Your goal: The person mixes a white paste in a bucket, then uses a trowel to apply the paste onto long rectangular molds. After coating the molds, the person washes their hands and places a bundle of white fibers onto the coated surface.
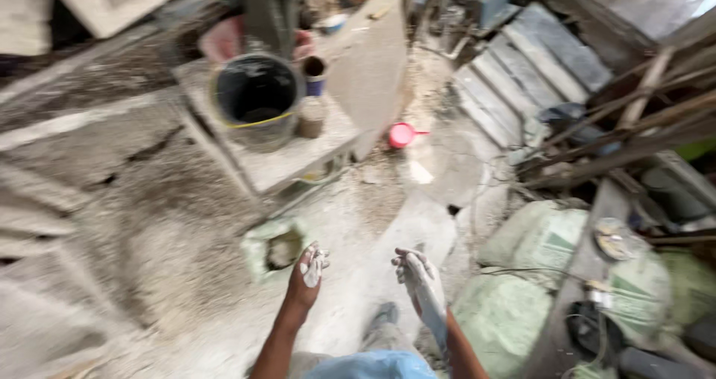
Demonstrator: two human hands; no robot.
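A black bucket point(256, 96) with a yellow rim stood on a stone slab point(298, 155) at eleven o'clock. Below it lay an open green sack point(273, 250), just beside the left hand point(308, 269), whose white-smeared fingers seemed loosely curled, though blur hid them. At five o'clock the plaster-coated right hand point(420, 278) hung empty, fingers relaxed.

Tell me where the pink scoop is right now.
In the head view, the pink scoop lies on the dusty floor at upper centre, just right of the slab bearing the black bucket, well beyond both hands.
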